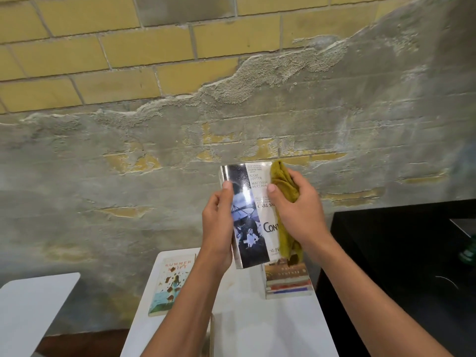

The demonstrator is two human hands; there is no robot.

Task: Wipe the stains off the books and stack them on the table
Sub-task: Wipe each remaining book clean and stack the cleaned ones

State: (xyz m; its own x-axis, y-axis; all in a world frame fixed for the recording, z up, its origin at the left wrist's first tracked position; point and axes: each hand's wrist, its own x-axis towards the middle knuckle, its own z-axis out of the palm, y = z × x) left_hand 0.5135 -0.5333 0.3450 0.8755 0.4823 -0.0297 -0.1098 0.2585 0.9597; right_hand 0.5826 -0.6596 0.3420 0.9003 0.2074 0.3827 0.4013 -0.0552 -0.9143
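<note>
I hold a glossy paperback (253, 215) upright in the air above the white table (257, 325). My left hand (219, 222) grips its left edge, thumb on the cover. My right hand (298, 210) presses a mustard-yellow cloth (283, 186) against the cover's right side, hiding part of the title. On the table's left lies a pale book with brown stains (171, 287), flat and face up. A stack of several books (288, 280) stands at the table's far right, partly behind the held book.
A second white table (31, 305) stands to the left, with a gap between. A black cabinet (401, 266) adjoins the right side, with a green object (470, 251) at its edge. A peeling brick wall (231, 112) rises close behind.
</note>
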